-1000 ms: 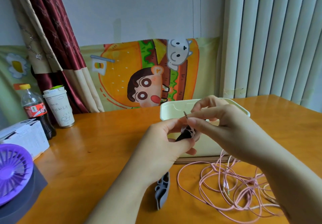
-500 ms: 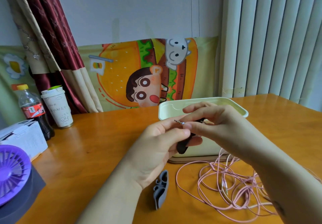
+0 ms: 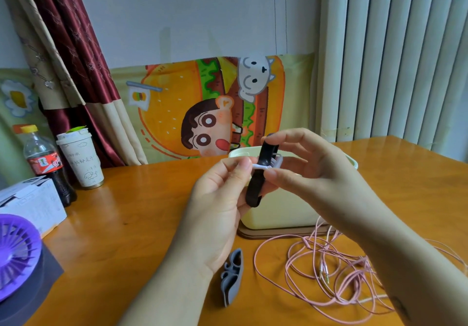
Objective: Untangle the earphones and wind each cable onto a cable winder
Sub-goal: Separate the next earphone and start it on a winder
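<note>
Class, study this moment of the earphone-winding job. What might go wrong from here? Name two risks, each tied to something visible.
1. The left hand only pinches the white cable wound on the black winder, which the right hand holds in the air; a slip may loosen the turns.
2. The pink cables lie tangled beneath the right forearm; a sweep of that arm might drag them and tighten knots.

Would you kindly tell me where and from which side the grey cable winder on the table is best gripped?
Probably from above, pinching the grey cable winder across its narrow mid-section: it lies long and thin on the table, free of the pink cables on its right.
</note>
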A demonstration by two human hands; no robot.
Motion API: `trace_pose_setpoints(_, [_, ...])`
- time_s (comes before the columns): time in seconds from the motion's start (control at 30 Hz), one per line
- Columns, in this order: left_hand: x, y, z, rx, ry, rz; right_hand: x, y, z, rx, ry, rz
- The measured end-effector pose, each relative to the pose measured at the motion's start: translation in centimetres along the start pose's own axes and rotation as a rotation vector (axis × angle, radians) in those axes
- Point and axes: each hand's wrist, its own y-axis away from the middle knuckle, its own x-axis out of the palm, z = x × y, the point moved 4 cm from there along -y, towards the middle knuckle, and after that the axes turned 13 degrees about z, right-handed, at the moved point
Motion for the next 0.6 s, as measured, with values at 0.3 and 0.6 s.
trace_pose_setpoints(0.3, [0.1,0.4,-0.9,0.113,-0.219,-0.015,0.8,-0.2,0.4,-0.039,-0.219,-0.027])
trace_pose_setpoints(0.6, [0.4,0.7,-0.7,0.153,-0.379,-0.048,0.8,-0.4,-0.7,0.035,-0.232,-0.010])
